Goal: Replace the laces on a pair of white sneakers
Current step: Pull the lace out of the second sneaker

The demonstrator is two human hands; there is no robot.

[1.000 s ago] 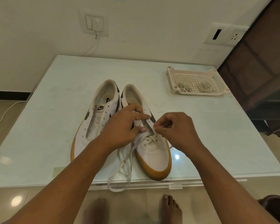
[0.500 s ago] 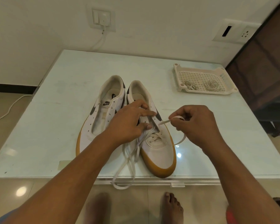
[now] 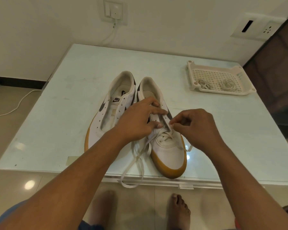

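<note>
head cam only, so i'm placing everything off the half-laced sneaker (image 3: 170,155), which sits toe toward the camera at the near edge of the desk (image 3: 60,123). the left hand (image 3: 136,120) is on its upper, index finger laid across the tongue and thumb below, pinching the left eyelet flap. the right hand (image 3: 196,128) is just right of that, fingers curled in tight, thumb and index pinching the lace (image 3: 136,165) end at the right eyelet row. i see the lace crossed through the lowest eyelets only. its loose run drops off left of the toe and loops past the desk edge, and a short piece shows right of the toe under the right wrist. the unlaced sneaker (image 3: 113,112) lies parallel just left of it, gum sole, dark swoosh, can't tell if they touch. the white slotted tray (image 3: 223,92) is well apart, far right of the heel, with two coiled spare laces (image 3: 226,84) in it. the wall socket (image 3: 114,11) is beyond the heel, cable plugged in. bare feet (image 3: 178,211) are on the floor below the toe.
</note>
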